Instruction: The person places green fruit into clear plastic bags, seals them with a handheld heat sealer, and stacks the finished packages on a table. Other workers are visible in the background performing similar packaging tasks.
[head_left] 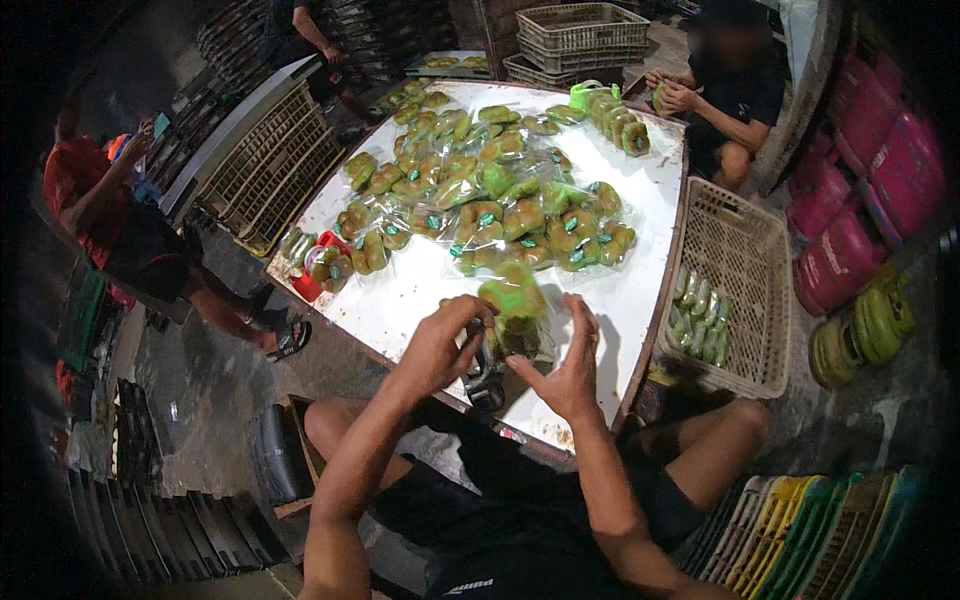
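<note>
Green-and-brown buns in a clear plastic bag (516, 300) are at the near edge of the white table (390, 305), between my hands. My left hand (440, 345) has its fingers curled in at the bag's left side, apparently on the plastic. On the other side my right hand (568, 365) is open, thumb and fingers spread apart, the thumb close to the bag's lower part. Below the bag sits a small black-and-grey device (485, 385), partly hidden by my left hand. Farther off lies a pile of bagged buns (500, 205), several with small green labels.
A red holder (308, 286) stands at the table's left corner. To the right, a beige plastic crate (745, 290) holds bagged buns. A person (735, 100) sits at the far right; another (100, 200) stands left. Stacked crates (275, 165) and pink gas cylinders (840, 260) flank the table.
</note>
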